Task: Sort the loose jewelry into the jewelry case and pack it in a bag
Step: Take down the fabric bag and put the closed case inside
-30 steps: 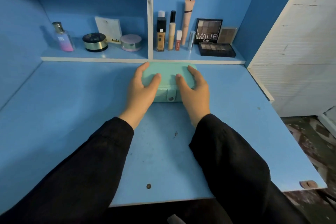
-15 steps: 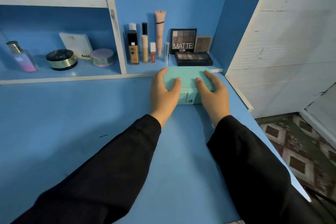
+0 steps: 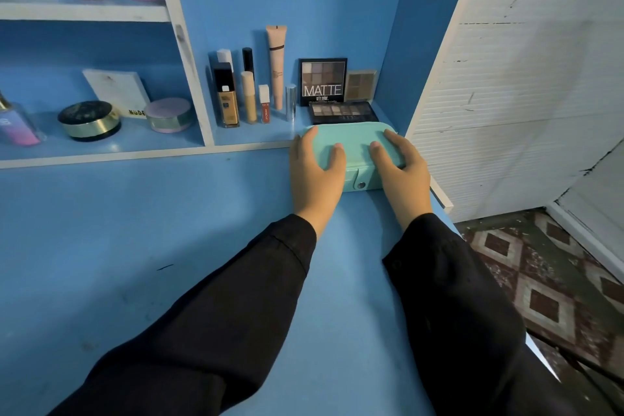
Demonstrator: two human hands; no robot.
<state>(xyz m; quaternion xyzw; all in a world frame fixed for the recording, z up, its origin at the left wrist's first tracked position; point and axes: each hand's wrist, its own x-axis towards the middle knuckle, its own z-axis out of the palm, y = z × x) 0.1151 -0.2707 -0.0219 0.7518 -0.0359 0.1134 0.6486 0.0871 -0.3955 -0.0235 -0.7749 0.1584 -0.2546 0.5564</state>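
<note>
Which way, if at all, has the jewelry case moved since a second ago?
Yes. The jewelry case slid right along the shelf edge: from below the foundation bottle to below the flat eyeshadow palette.

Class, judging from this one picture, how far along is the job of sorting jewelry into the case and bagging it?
Done: no step can be confirmed. No loose jewelry shows on the desk, and the case is shut, so its contents are hidden. In hand: the left hand and right hand both grip the case at the desk's back edge. Left: no bag is in view, so packing has not started.
</note>
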